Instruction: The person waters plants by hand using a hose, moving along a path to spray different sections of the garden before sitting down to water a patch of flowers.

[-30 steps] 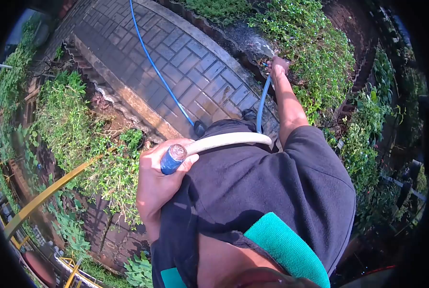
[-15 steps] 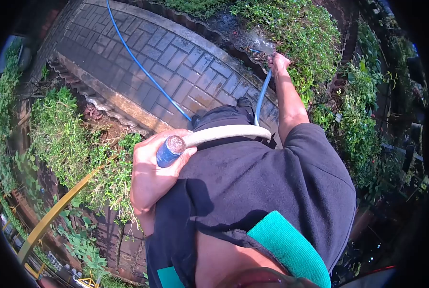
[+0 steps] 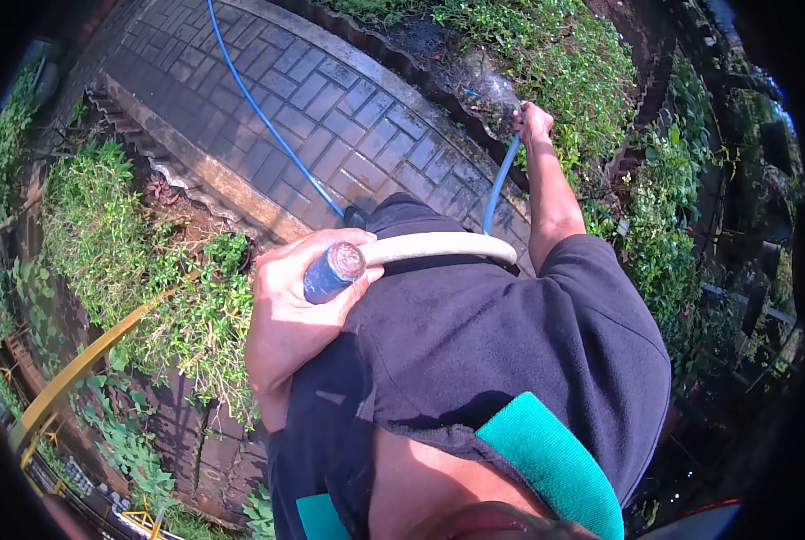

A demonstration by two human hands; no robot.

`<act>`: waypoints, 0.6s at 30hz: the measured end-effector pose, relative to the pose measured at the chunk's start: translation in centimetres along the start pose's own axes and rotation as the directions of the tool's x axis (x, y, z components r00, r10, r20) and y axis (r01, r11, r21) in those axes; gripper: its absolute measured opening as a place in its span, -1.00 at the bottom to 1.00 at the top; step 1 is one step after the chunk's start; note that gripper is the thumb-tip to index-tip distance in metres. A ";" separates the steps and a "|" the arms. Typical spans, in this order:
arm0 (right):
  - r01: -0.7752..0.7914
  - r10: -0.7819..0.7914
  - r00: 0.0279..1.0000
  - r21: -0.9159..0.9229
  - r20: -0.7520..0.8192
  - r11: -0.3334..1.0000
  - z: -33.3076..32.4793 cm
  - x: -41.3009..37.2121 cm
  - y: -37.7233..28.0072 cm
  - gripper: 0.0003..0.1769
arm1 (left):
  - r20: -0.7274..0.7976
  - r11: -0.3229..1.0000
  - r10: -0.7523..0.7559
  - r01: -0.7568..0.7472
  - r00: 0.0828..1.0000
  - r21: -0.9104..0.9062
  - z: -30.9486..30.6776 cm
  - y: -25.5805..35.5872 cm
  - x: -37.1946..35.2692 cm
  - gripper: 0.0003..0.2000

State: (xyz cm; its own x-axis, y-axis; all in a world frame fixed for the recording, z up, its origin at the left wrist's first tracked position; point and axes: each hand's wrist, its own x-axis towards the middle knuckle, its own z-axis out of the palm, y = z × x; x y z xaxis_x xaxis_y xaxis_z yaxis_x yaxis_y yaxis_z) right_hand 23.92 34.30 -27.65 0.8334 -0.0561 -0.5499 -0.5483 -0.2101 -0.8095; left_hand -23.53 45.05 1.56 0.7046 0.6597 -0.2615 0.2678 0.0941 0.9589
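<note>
My left hand [image 3: 285,297] is wrapped round a tool with a blue end [image 3: 335,273] and a pale curved shaft [image 3: 447,245] that crosses in front of my dark shirt. At the upper right, my right arm is stretched out and my right hand [image 3: 534,121] is closed round the end of a blue hose [image 3: 501,180]. Water [image 3: 492,83] sprays from the hose end over soil and green plants [image 3: 556,54].
A wet brick path [image 3: 330,108] runs under my feet, with the blue hose lying across it. Low shrubs [image 3: 105,234] and wavy edging tiles [image 3: 186,192] border the path's left side. A yellow rail [image 3: 78,369] curves at the lower left.
The view has shifted slightly. My left hand and its tool appear a little further right, and my right hand with the hose appears slightly right and lower. Both grips are unchanged.
</note>
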 end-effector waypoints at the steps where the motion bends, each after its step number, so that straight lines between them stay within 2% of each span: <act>1: -0.001 0.001 1.000 -0.013 -0.001 1.000 -0.2 0.2 0.0 -0.91 | -0.012 1.000 0.014 -0.013 1.000 0.011 0.5 0.1 -0.3 -0.74; 4: -0.026 0.025 1.000 -0.061 -0.013 0.998 -1.2 1.2 -0.1 -0.90 | -0.026 0.999 0.038 -0.037 0.999 0.034 2.4 0.6 -0.7 -0.74; 9: -0.107 0.107 0.994 -0.030 0.015 0.994 -4.3 4.6 2.1 -0.91 | 0.005 0.999 0.039 -0.039 0.999 0.006 6.9 1.7 -0.8 -0.74; 11: -0.080 0.081 0.996 -0.047 0.026 0.996 -6.7 3.4 1.6 -0.90 | 0.042 0.996 0.074 -0.076 0.996 0.045 9.1 1.9 -0.6 -0.73; 14: -0.084 0.082 0.996 -0.033 -0.038 0.996 -11.2 6.7 2.4 -0.88 | 0.106 0.990 0.104 -0.113 0.989 0.087 12.6 2.1 -0.5 -0.72; 15: -0.021 0.021 1.000 0.029 0.022 0.999 -13.2 7.1 2.4 -0.88 | 0.127 0.988 0.110 -0.122 0.986 0.099 13.8 2.2 -0.5 -0.72; 17: -0.063 0.064 0.998 0.021 -0.019 0.998 -16.2 8.3 1.7 -0.88 | 0.155 0.983 0.123 -0.142 0.980 0.116 16.2 2.3 -0.6 -0.71; 18: -0.059 0.058 0.997 0.008 0.042 0.998 -17.8 8.7 1.3 -0.87 | 0.170 0.980 0.130 -0.153 0.977 0.126 17.3 2.4 -0.7 -0.71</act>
State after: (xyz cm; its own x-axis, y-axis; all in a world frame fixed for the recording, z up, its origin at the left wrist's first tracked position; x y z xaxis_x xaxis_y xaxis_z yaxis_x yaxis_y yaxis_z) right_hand 31.69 16.13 -29.78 0.7964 -0.0273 -0.6042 -0.5967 -0.1985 -0.7775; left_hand -11.99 31.92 2.09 0.8347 0.5301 -0.1491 0.2375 -0.1022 0.9660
